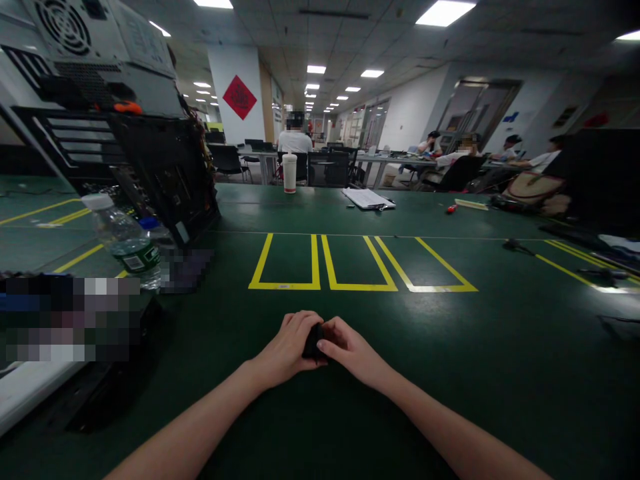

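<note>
Both hands meet over the green table (pixel 320 420), a little in front of the yellow tape outlines. A small black object (pixel 313 341) sits between them; its kind is hard to make out because fingers cover most of it. My left hand (pixel 289 347) wraps around it from the left, fingers over the top and thumb below. From the right, my right hand (pixel 353 351) closes on the same object, its thumb and fingers pressed to the near side.
Yellow tape (pixel 363 287) marks several frames beyond my hands. An opened computer case (pixel 165 180) and a plastic water bottle (pixel 135 250) stand at left. A white cup (pixel 289 173) and a clipboard with papers (pixel 369 199) are at the far edge. People sit at desks beyond.
</note>
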The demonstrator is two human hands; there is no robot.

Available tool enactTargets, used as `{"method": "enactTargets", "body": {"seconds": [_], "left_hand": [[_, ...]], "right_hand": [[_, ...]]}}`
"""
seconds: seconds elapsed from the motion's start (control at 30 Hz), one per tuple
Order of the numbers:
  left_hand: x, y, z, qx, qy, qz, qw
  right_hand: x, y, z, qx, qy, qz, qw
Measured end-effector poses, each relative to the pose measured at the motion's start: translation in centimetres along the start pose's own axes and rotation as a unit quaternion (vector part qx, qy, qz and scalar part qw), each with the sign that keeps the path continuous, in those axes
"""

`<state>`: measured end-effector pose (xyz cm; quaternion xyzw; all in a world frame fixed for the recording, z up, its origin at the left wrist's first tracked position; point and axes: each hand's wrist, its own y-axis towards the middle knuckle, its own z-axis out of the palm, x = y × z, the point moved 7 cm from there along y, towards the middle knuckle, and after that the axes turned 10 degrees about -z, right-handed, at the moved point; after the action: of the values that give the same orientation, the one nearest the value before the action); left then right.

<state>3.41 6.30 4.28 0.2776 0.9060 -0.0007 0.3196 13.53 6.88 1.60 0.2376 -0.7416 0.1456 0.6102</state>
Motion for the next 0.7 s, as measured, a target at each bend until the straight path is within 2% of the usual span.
{"method": "enactTargets", "body": {"seconds": [0.2, 0.53, 0.7], "left_hand": [[-0.5, -0.1, -0.3, 0.028, 0.003, 0.004, 1.0], [-1.3, -0.1, -0.9, 0.027, 0.01, 0.004, 1.0], [-1.2, 0.0, -0.9, 0.025, 0.01, -0.001, 1.0]], "right_hand": [[0.1, 0.1, 0.0, 0.033, 0.061, -0.013, 0.998], [0.5, -0.1, -0.2, -0.019, -0.009, -0.011, 1.0], [0.6, -0.2, 0.0, 0.004, 0.016, -0.013, 1.0]]}}
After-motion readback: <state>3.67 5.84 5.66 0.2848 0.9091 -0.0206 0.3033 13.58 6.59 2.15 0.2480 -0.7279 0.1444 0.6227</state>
